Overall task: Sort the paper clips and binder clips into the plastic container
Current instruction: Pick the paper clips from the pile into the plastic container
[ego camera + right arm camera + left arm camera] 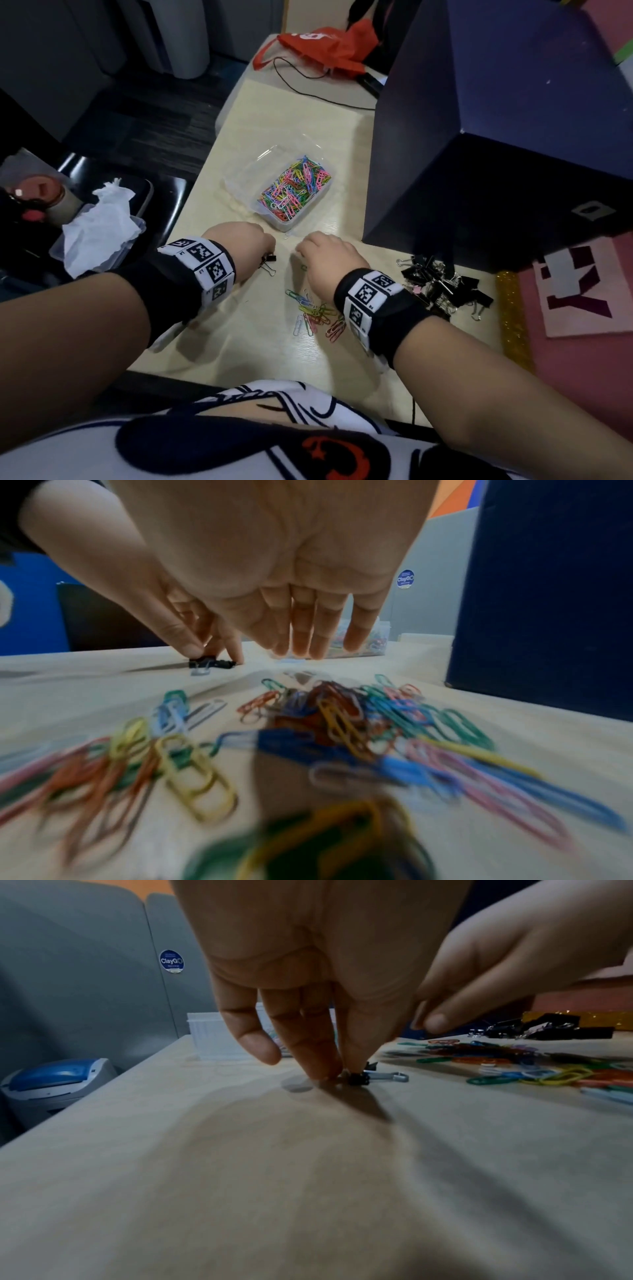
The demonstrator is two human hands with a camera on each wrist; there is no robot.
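A clear plastic container [251, 171] with several coloured paper clips inside stands mid-table. My left hand [270, 251] pinches a small black binder clip [269, 263] that lies on the table; thumb and fingertips [323, 1073] press its black body [359, 1079], and its silver handle sticks out. My right hand [299, 253] hovers just right of it, fingers [303, 642] straight and pointing down, nothing held. Under my right wrist lies a loose pile of coloured paper clips [317, 311]. A heap of black binder clips [442, 287] sits further right.
A tall dark blue box [479, 137] stands right of the container. Beyond it lie a red bag [325, 44] and a black cable. A black chair with a tissue-filled clear box [99, 226] is off the table's left edge. A pink board [582, 342] lies right.
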